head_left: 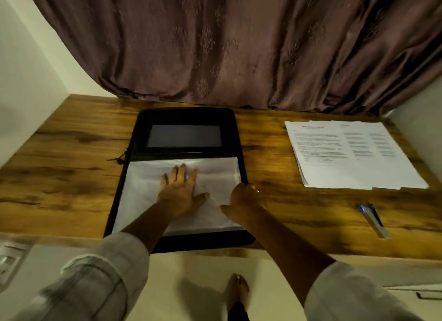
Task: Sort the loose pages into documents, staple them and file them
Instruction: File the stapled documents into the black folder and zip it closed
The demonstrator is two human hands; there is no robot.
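Pages [216, 173], white and blurred, lie inside the open black folder [184, 116], filling its near half. The left hand [180, 189] presses flat on them, fingers straight and spread apart. The right hand [241, 198] sits at the folder's right edge with fingers curled; whether it pinches a sheet or the folder rim I cannot tell, since the view is soft there. Right of the folder, well apart, rests a stack of printed sheets [354, 158], and a stapler [373, 219] lies nearer the desk [71, 165] front. Behind the folder hangs a curtain [215, 45].
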